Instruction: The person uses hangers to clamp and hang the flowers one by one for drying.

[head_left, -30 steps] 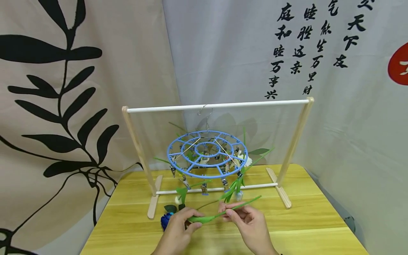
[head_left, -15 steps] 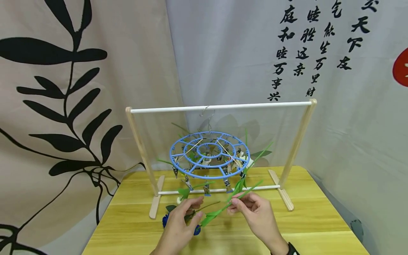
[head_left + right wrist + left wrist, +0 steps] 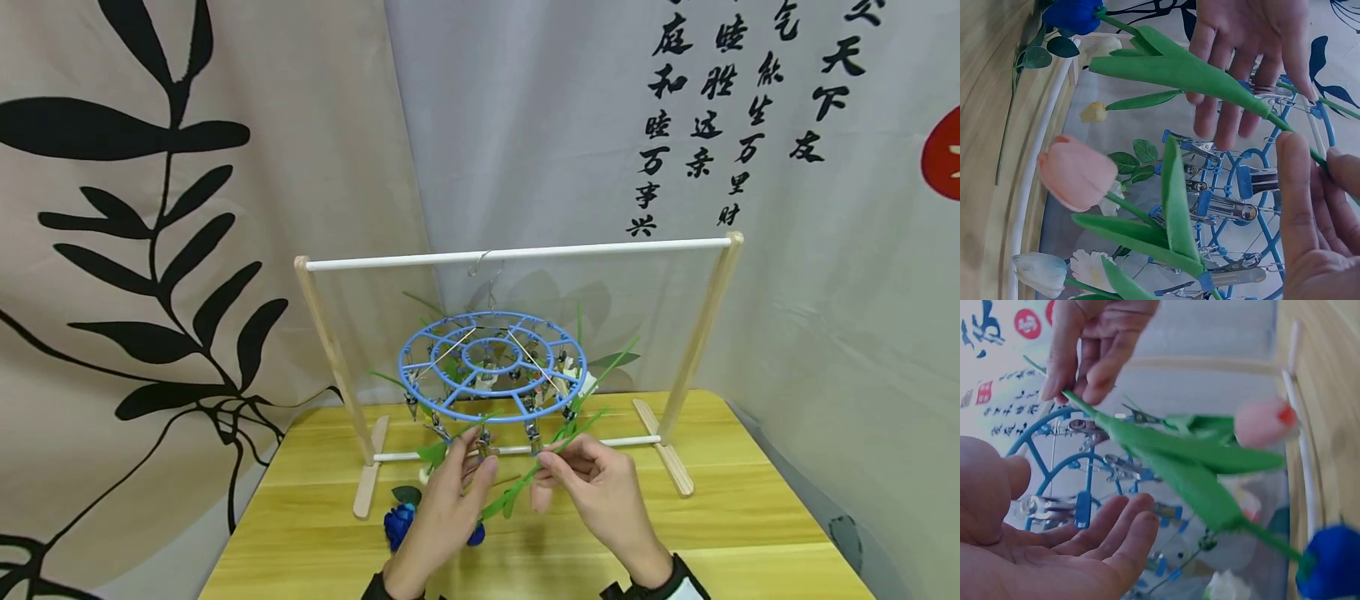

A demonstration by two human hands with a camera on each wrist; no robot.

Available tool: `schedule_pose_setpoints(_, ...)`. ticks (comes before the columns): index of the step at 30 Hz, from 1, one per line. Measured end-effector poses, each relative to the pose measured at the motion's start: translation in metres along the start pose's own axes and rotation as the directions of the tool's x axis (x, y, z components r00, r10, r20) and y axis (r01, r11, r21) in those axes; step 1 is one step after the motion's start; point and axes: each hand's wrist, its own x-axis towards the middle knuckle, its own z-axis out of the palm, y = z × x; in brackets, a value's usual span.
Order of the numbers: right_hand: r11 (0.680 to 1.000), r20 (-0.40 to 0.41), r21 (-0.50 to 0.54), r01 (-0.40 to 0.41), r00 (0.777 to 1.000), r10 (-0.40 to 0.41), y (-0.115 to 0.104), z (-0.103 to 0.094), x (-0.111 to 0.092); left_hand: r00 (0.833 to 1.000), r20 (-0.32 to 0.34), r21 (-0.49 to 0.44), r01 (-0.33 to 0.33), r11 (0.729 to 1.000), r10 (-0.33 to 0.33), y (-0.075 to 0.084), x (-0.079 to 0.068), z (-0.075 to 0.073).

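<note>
My right hand (image 3: pixel 553 464) pinches the upper end of a green artificial stem (image 3: pixel 517 490) between thumb and fingers (image 3: pixel 1290 164). The stem slants down to a blue bloom (image 3: pixel 476 536), which also shows in the left wrist view (image 3: pixel 1329 565). Its long leaf (image 3: pixel 1172 67) hangs free. My left hand (image 3: pixel 471 467) is open with straight fingers (image 3: pixel 1125 528), reaching up beside a metal clip (image 3: pixel 483 444) at the front of the round blue clip hanger (image 3: pixel 491 362). Several flowers hang clipped there, among them a pink tulip (image 3: pixel 1075 172).
The hanger hangs by a hook from a wooden rack (image 3: pixel 517 250) standing on a yellow wooden table (image 3: pixel 712 533). A second blue flower (image 3: pixel 396 523) with dark leaves lies on the table left of my hands. Printed cloth hangs close behind and to the right.
Both hands have risen toward the hanger with the stem. My left hand has let go of the leaf and opened near a front clip. The stem now slants more steeply.
</note>
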Motion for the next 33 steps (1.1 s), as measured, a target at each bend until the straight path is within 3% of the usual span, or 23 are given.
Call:
schedule_pose_setpoints(5, 1.0, 0.005, -0.009, -0.008, 1.0, 0.008, -0.002, 0.007, 0.004, 0.998, 0.033, -0.069, -0.046, 0.997, 0.048, 0.001, 0.015, 0.002)
schedule_pose_setpoints(12, 0.997, 0.007, -0.054, 0.046, 0.999, -0.046, -0.004, 0.014, 0.011, 0.999, 0.05, -0.193, -0.012, 0.981, 0.022, 0.008, 0.021, -0.004)
schedule_pose_setpoints(19, 0.998, -0.011, -0.044, 0.042, 0.999, -0.042, -0.004, 0.02, 0.014, 0.997, 0.08, -0.254, 0.014, 0.967, 0.007, 0.01, 0.023, -0.005)
schedule_pose_setpoints(33, 0.997, -0.059, -0.034, -0.067, 0.996, 0.065, 0.0, 0.034, 0.014, 0.992, -0.101, -0.234, 0.057, 0.971, -0.082, 0.014, 0.022, -0.004)
